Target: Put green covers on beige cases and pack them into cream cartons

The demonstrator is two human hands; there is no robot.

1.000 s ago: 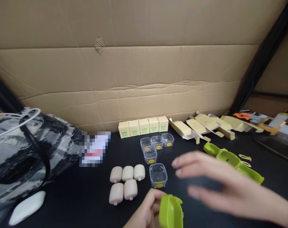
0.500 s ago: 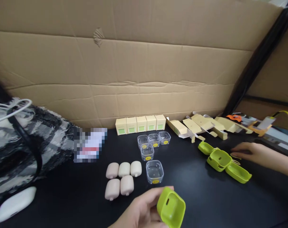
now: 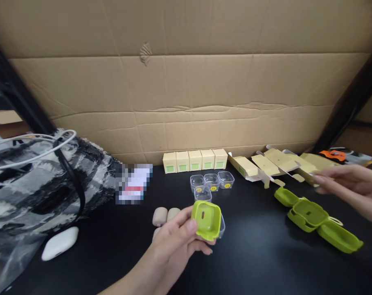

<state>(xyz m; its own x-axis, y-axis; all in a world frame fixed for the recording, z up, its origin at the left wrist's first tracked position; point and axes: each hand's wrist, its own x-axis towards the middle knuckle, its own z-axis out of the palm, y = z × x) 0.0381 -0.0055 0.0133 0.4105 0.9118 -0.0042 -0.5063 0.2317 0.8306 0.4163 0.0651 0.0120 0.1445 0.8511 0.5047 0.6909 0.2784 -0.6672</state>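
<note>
In my left hand is a lime-green earbud case cover, its hollow side facing me. It partly hides a clear plastic cup behind it. Near the flattened boxes my right hand hovers with thumb and fingers pinched; whatever lies between them is too blurred to make out. Below that hand several linked lime-green cover parts lie on the black table, a pale cord loop beside them. Pale pink and cream rounded cases show partly behind my left hand.
Several small yellow boxes stand in a row by the cardboard wall, with clear cups in front. Flattened boxes lie to their right. At the left are a white oval case and a shaggy fabric with a cable.
The view has swung left. My left hand has lifted the green cover forward, in front of the nearest cup. My right hand has risen away from the green parts on the table.
</note>
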